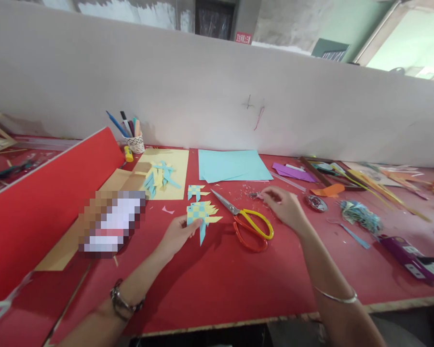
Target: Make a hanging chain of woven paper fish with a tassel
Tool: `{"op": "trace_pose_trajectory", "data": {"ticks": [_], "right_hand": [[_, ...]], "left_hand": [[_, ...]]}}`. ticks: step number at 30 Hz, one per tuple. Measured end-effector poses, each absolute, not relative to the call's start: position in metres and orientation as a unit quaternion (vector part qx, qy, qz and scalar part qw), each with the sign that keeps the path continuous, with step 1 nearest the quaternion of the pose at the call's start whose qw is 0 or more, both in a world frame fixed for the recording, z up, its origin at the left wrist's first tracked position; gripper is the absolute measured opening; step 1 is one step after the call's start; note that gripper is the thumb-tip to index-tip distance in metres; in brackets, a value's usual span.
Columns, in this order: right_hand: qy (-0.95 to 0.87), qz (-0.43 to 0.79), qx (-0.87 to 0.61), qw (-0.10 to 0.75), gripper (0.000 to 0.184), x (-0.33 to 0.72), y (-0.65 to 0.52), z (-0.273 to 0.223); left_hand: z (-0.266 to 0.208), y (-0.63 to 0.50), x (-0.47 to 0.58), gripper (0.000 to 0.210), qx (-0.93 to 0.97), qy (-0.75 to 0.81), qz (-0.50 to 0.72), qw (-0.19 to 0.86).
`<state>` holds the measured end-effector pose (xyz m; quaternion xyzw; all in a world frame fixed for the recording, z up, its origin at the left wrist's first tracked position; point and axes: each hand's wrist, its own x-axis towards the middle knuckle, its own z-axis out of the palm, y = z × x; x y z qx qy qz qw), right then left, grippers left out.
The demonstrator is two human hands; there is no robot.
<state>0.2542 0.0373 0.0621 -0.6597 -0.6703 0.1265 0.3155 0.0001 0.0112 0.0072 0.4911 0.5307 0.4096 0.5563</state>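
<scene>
My left hand [179,236] is closed on a woven paper fish [198,212] in light blue and yellow strips, thumb on its lower edge. A second woven paper fish [194,192] lies just beyond it on the red table. My right hand [280,205] is held low over the table with its fingertips pinched together, by a small dark and pinkish item [255,194]. What the fingertips grip, if anything, is too small to make out. Between the hands lie open-bladed scissors [233,208] with one yellow and one red handle, tips toward the fish. Tiny paper scraps surround the blades.
Blue paper sheets [231,164] lie at the back. Loose paper strips [161,176] rest on a yellow sheet [179,164]. A pen cup [135,143] and a blurred-out phone [114,221] are at left. A stringy bundle [361,216] and purple stapler-like tool [405,255] are at right.
</scene>
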Motion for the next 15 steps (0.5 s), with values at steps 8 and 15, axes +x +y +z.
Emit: {"op": "trace_pose_trajectory", "data": {"ticks": [8,15], "right_hand": [[-0.502,-0.015,-0.835,0.224,0.025,0.312,0.043,0.038],[-0.593,0.044,-0.775,0.215,0.025,0.319,0.052,0.01]], "left_hand": [[0.002,0.015,-0.003,0.026,0.466,0.519,0.433,0.571],[0.006,0.015,-0.006,0.022,0.439,0.515,0.459,0.576]]}}
